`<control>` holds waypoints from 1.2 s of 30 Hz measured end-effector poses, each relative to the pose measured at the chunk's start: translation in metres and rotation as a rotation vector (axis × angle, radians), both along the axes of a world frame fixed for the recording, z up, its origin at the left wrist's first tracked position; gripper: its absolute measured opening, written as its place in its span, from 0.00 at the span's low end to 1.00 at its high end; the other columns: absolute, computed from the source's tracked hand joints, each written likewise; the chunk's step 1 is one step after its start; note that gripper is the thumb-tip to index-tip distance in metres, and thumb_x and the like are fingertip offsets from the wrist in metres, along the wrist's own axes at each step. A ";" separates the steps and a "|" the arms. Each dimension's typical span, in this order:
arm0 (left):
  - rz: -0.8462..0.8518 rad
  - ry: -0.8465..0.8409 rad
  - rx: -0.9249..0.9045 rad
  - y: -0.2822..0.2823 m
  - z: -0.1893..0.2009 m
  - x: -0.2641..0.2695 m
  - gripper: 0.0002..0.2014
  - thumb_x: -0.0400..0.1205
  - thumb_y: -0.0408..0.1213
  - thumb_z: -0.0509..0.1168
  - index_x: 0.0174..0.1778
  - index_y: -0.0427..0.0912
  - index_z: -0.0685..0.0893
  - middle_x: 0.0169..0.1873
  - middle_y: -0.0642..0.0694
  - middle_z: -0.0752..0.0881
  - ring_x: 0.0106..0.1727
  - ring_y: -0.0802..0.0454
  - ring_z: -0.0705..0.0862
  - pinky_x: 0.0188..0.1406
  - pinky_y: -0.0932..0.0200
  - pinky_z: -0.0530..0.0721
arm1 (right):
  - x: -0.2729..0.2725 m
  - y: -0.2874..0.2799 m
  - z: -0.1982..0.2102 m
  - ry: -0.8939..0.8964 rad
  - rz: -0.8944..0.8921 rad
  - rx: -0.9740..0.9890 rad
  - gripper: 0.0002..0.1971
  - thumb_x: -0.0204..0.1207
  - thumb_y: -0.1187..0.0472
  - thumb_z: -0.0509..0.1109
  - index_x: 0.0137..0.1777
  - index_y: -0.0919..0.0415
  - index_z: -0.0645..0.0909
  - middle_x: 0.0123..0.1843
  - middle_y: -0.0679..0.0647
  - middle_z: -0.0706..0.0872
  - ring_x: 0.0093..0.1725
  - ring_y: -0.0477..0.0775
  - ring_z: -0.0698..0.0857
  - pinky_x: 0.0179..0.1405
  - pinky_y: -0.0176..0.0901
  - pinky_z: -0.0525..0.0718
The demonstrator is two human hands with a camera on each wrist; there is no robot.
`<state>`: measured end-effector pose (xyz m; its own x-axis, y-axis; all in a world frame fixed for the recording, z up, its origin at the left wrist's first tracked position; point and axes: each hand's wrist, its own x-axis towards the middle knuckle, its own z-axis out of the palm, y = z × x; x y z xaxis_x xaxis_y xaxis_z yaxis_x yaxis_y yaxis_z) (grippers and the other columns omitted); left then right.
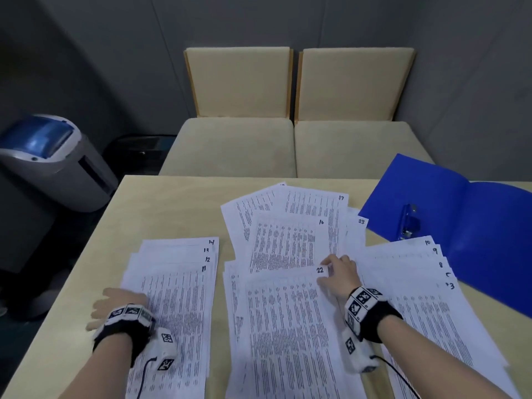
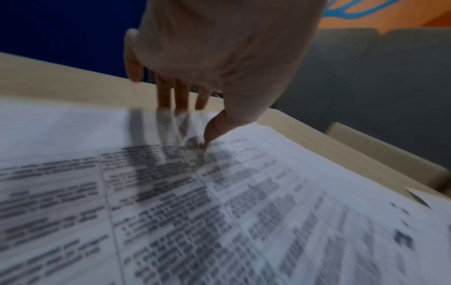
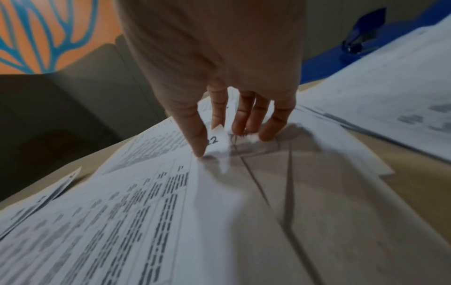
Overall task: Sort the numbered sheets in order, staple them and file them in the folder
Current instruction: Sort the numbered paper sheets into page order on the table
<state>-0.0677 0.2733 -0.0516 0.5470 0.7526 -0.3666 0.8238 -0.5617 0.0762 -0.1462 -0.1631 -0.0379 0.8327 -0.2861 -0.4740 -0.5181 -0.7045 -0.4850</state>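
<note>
Nearest me at six o'clock lies sheet 22 point(image 1: 285, 326) on the middle pile; my right hand point(image 1: 341, 276) pinches its top right corner between thumb point(image 3: 195, 135) and forefinger, curling it up. At eight o'clock my left hand point(image 1: 118, 303) rests with straight fingers point(image 2: 168, 96) on the left stack point(image 1: 178, 283), sheet 11 topmost. At four o'clock lies the right stack point(image 1: 426, 298). Farther, at twelve, sheets 16 and 17 point(image 1: 313, 205) fan out on the table point(image 1: 161, 205). At two o'clock the blue folder point(image 1: 475, 226) lies open.

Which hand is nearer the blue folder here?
Right. The right hand pinches the corner of sheet 22, nearer the blue folder; the left hand rests on the far left stack.
</note>
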 end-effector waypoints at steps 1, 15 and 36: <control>-0.033 -0.019 0.024 -0.013 0.006 0.001 0.36 0.74 0.39 0.68 0.76 0.35 0.60 0.74 0.28 0.65 0.75 0.30 0.64 0.77 0.30 0.53 | -0.001 0.000 -0.002 -0.006 -0.016 0.013 0.11 0.73 0.61 0.68 0.53 0.53 0.73 0.51 0.50 0.69 0.57 0.53 0.68 0.54 0.44 0.73; -1.328 -0.145 -0.125 -0.273 0.019 0.074 0.35 0.79 0.39 0.67 0.81 0.45 0.57 0.81 0.45 0.60 0.81 0.44 0.60 0.77 0.38 0.65 | 0.012 -0.013 -0.011 -0.042 -0.197 0.111 0.08 0.75 0.57 0.70 0.50 0.55 0.75 0.46 0.51 0.81 0.45 0.52 0.79 0.42 0.40 0.74; -0.951 -0.425 -0.408 -0.243 0.000 0.070 0.22 0.78 0.29 0.66 0.68 0.45 0.76 0.62 0.42 0.70 0.54 0.44 0.81 0.50 0.49 0.85 | 0.126 -0.058 -0.012 0.121 -0.573 -0.014 0.06 0.66 0.60 0.75 0.41 0.61 0.83 0.56 0.66 0.77 0.54 0.61 0.82 0.40 0.40 0.76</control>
<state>0.0028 0.0308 -0.0514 0.9754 -0.1729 -0.1370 -0.0647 -0.8178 0.5719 -0.0207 -0.2207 -0.0503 0.4835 -0.6817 -0.5491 -0.8694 -0.3015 -0.3914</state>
